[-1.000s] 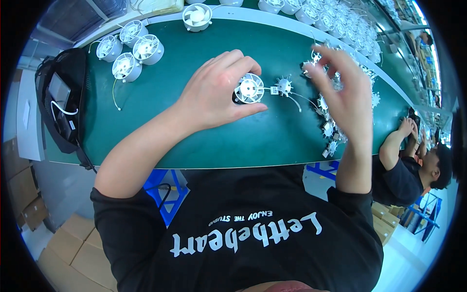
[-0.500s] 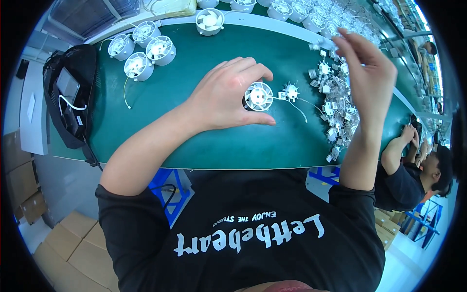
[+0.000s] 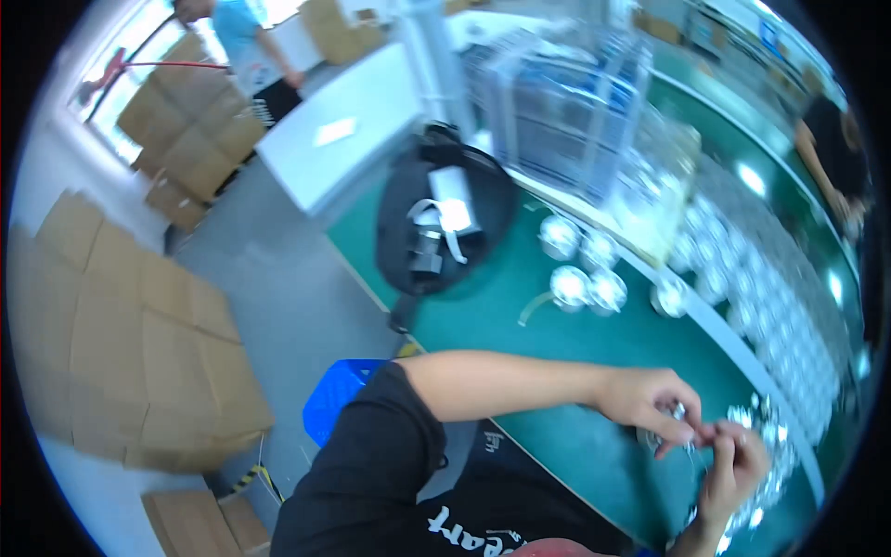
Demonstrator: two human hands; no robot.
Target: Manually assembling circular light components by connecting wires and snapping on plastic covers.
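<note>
My left hand (image 3: 650, 404) is closed over the green table, its fingers curled around a small white finned part (image 3: 680, 409), smeared by motion. Against its fingertips, my right hand (image 3: 736, 467) pinches; what lies between those fingers is too blurred to make out. A round white fan housing (image 3: 651, 440) shows partly below my left hand, mostly hidden by it. Beside and beyond my right hand spreads a pile of small white finned parts (image 3: 778, 447) with wires.
Several white fans (image 3: 608, 291) stand farther back on the green table (image 3: 473, 325), near a black mesh bag (image 3: 394, 227) holding a white device. Rows of white fans (image 3: 775, 316) fill the area past the grey rail. Cardboard boxes (image 3: 176, 362) stand at left; two people are farther off.
The view has swung left, bringing in boxes and another person. My hands have come together; my left hand has left its open grasp around the fan housing and now holds a small part.
</note>
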